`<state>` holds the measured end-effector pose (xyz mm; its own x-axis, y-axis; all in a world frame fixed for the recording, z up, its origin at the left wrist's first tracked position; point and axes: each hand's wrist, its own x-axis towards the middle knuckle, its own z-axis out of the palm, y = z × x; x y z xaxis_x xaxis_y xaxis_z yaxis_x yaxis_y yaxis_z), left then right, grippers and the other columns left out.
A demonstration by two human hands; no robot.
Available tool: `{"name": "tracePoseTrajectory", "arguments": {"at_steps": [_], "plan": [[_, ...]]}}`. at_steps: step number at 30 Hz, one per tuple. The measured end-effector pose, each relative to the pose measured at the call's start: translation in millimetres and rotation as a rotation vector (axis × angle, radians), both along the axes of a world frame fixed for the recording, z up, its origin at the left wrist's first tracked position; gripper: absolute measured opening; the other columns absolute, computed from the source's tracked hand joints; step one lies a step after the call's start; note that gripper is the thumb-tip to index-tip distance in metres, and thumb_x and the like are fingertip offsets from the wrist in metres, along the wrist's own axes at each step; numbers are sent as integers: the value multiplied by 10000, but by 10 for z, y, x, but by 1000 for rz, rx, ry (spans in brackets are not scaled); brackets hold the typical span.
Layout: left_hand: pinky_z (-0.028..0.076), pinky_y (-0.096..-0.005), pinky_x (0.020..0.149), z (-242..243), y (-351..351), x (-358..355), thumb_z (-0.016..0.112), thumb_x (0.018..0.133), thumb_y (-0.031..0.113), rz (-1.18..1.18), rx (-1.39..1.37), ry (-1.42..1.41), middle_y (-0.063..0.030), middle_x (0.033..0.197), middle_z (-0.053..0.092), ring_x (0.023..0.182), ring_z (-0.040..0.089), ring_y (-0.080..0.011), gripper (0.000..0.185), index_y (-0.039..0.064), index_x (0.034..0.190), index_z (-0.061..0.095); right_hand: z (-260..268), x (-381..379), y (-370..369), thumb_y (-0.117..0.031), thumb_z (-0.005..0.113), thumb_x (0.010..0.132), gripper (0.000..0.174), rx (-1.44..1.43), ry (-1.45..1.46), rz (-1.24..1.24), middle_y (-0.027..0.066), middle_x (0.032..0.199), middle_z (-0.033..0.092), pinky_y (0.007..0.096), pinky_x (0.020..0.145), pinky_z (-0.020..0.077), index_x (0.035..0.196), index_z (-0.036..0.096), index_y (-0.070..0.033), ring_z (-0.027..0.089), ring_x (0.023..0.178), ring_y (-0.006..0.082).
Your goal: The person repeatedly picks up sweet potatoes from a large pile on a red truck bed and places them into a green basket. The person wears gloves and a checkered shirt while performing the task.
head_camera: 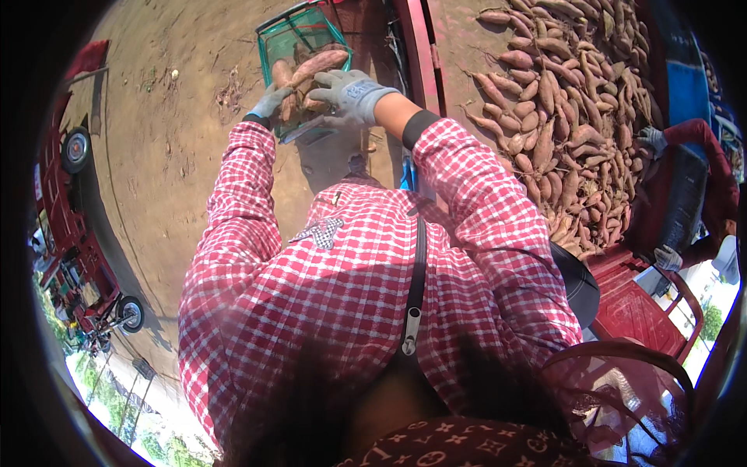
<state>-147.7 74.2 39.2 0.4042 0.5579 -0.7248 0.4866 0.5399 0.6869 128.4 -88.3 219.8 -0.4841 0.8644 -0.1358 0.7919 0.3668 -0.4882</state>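
Observation:
Both my hands wear grey work gloves and are at a green mesh-lined container (303, 35) near the top. Sweet potatoes (321, 66) lie in it. My left hand (271, 100) is at the left side of its near end, against the sweet potatoes there. My right hand (350, 93) lies over the near right side, its fingers spread on the sweet potatoes. Whether either hand grips one, I cannot tell. To the right, a large heap of sweet potatoes (560, 117) lies on a red cart bed.
The cart's red side wall (417, 58) stands right of the container. At the far right, a person's gloved hand (652, 142) touches the heap, and the other (667, 257) is by a red metal frame. A red three-wheeled vehicle (64, 210) stands on bare ground at the left.

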Motion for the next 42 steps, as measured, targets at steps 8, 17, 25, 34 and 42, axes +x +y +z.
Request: {"name": "tracePoseTrajectory", "arguments": {"at_steps": [8, 17, 25, 34, 42], "plan": [[524, -325, 892, -405, -192, 407, 685, 953, 330, -454, 340, 147, -108, 1148, 698, 1049, 641, -186, 447, 10, 1263, 652, 194, 2027, -1585, -334, 634, 903, 508, -48, -240, -380, 186, 1286, 647, 443, 1016, 495, 1336, 617, -67, 608, 1198, 379], [498, -284, 926, 311, -90, 1205, 647, 1009, 217, -244, 339, -185, -71, 1191, 663, 1058, 621, -154, 399, -2, 1338, 586, 930, 3762, -3785, -307, 649, 923, 497, -689, -711, -1088, 225, 1298, 652, 466, 981, 518, 1352, 578, -67, 625, 1193, 408], [437, -295, 1053, 1057, -1092, 3008, 636, 1028, 226, -610, 292, -452, -86, 1372, 596, 1227, 558, -172, 488, -8, 1440, 520, -134, 3723, -4861, -457, 657, 881, 807, -513, -325, -1445, 277, 1442, 543, 449, 1115, 432, 1554, 388, -103, 531, 1336, 422], [431, -324, 1079, 1340, -2594, 4353, 633, 1035, 297, -1022, 5, -476, -78, 1385, 575, 1262, 530, -168, 549, 7, 1474, 475, -1041, 3772, -5024, -422, 827, 759, 876, -289, 4, -1957, 295, 1301, 626, 445, 1015, 508, 1494, 450, -131, 624, 1206, 427], [506, -374, 937, 1139, -3260, 5466, 688, 971, 318, -677, -450, -499, -76, 1371, 525, 1175, 578, -220, 622, 60, 1485, 449, -593, 3850, -3803, -332, 791, 883, 584, 147, 1101, -1424, 167, 1242, 687, 354, 1027, 483, 1295, 603, 35, 634, 1152, 239]]}}
